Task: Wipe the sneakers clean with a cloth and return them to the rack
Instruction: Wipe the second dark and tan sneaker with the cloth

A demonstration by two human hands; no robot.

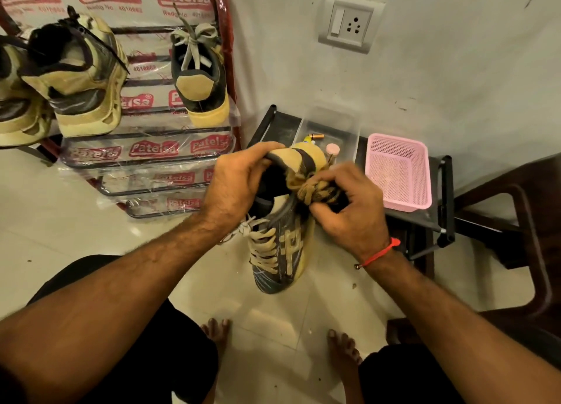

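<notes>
Left hand is seen curled over the heel collar of a dark sneaker, which is held toe-down in the air above the tiled floor, between the person's knees. Right hand is clenched around a bunched, frayed yellow-and-dark cloth, which is pressed against the shoe's upper side near the collar. The wiping step is judged to be under way, with the return to the rack not yet made.

Its apparent mate is seen resting heel-out on the upper shelf of the red-framed rack, beside two bulkier tan sneakers at the left. A low black stand is placed behind the hands; a pink mesh basket and a clear plastic box of small items are carried on it.

Several risks are judged to follow. The shoe is gripped only at the heel, so a hard stroke of the cloth could twist it loose and drop it onto the tiles. Loose laces hang at the tongue and could be snagged by the frayed cloth. The clear box sits close behind the heel and could be knocked by a backward swing.
</notes>
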